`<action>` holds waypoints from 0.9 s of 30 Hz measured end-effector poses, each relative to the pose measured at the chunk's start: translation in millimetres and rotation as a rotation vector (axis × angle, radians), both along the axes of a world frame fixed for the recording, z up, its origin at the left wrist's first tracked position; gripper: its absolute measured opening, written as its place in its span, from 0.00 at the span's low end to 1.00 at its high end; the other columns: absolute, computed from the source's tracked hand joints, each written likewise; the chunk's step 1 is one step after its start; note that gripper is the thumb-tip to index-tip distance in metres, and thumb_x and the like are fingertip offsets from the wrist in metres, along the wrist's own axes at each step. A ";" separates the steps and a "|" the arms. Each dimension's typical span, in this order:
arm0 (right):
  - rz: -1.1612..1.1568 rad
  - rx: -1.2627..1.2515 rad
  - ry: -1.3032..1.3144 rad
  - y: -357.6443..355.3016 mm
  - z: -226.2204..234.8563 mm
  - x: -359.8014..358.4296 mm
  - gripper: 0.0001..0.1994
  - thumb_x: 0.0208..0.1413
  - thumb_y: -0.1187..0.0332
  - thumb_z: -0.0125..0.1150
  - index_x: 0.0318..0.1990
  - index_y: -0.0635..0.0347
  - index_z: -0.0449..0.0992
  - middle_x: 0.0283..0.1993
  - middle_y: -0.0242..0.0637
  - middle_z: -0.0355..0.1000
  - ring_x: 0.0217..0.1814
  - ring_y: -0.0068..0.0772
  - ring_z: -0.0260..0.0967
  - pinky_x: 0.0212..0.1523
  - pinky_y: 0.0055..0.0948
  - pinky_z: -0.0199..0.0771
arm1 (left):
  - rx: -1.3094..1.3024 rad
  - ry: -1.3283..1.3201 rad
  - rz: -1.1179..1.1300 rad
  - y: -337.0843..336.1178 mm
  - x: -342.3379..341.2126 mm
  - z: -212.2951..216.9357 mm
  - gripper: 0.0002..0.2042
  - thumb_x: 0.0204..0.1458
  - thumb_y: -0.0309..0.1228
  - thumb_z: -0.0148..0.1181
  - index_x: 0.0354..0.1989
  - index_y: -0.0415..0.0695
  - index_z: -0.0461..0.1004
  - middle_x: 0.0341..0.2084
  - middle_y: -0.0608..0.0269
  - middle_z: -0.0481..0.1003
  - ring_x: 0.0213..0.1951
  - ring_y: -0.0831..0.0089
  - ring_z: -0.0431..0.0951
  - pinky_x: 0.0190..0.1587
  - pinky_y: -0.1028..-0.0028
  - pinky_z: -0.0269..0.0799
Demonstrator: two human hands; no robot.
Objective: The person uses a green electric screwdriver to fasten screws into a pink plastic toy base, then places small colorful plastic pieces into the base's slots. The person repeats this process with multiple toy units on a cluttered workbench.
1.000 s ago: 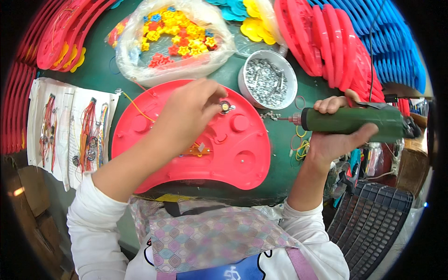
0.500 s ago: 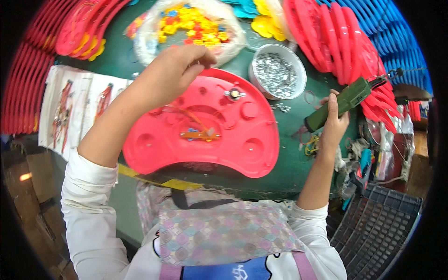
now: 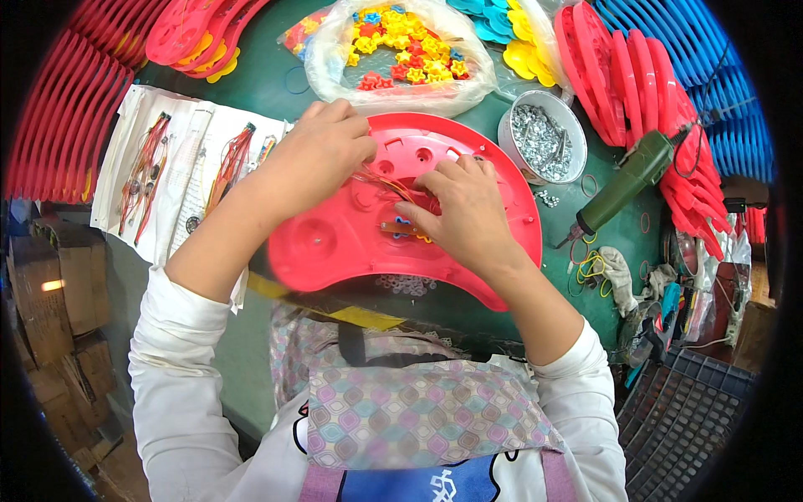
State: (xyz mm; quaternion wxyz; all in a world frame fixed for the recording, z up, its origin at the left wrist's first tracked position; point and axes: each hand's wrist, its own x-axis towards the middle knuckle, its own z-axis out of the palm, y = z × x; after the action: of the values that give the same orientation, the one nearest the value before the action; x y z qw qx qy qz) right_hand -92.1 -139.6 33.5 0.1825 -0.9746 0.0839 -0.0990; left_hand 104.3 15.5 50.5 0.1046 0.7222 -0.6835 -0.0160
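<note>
On the green table lies a red curved plastic shell [image 3: 314,243], hollow side up, with round recesses and posts. Thin red and orange wires [image 3: 383,181] run across its middle toward a small brown circuit board [image 3: 393,227] with blue parts. My left hand [image 3: 326,151] is over the shell's upper left, fingers curled down at the wire ends; its fingertips are partly hidden. My right hand [image 3: 468,209] reaches in over the board, thumb and fingers closed about the wires. A green electric screwdriver [image 3: 627,184] hangs at the right, tip down, apart from my hands.
A tub of small screws [image 3: 548,138] stands behind the shell, near a bag of yellow and red star-shaped pieces [image 3: 401,54]. Wired parts [image 3: 142,180] lie on white sheets at left. Red shells [image 3: 602,75] and blue ones [image 3: 669,42] are stacked far right; a black crate [image 3: 682,418] stands near right.
My right hand has let go of the screwdriver and come left over the shell. My left hand has lowered to the wires. The view has shifted, so the scene sits farther right.
</note>
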 end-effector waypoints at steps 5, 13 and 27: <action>0.043 0.136 -0.059 -1.9 -6.4 2.7 0.12 0.50 0.60 0.74 0.37 0.56 0.82 0.39 0.35 0.74 0.47 0.40 0.68 0.51 0.41 0.64 | -0.011 0.106 0.012 8.9 4.5 -0.6 0.08 0.49 0.25 0.66 0.38 0.45 0.79 0.40 0.63 0.75 0.50 0.59 0.71 0.55 0.61 0.66; 0.110 0.165 -0.016 1.2 2.8 -1.9 0.07 0.53 0.65 0.70 0.36 0.54 0.81 0.34 0.37 0.77 0.43 0.42 0.72 0.51 0.41 0.67 | -0.130 0.054 0.034 5.2 12.6 11.9 0.03 0.52 0.26 0.63 0.35 0.43 0.79 0.34 0.60 0.76 0.44 0.59 0.74 0.49 0.61 0.69; 0.113 0.518 -0.071 -8.9 17.5 -5.8 0.10 0.55 0.70 0.72 0.42 0.62 0.81 0.34 0.39 0.78 0.36 0.35 0.75 0.40 0.34 0.75 | 0.177 1.742 0.620 0.0 -65.7 -9.8 0.19 0.70 0.43 0.49 0.45 0.38 0.77 0.28 0.63 0.76 0.24 0.77 0.77 0.22 0.78 0.75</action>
State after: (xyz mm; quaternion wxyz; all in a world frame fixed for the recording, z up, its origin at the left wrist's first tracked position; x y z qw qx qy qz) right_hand -98.0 -148.5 51.0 0.4340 -0.8944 0.0456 -0.0980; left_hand 38.6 15.5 40.7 0.5251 0.6111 -0.1367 -0.5763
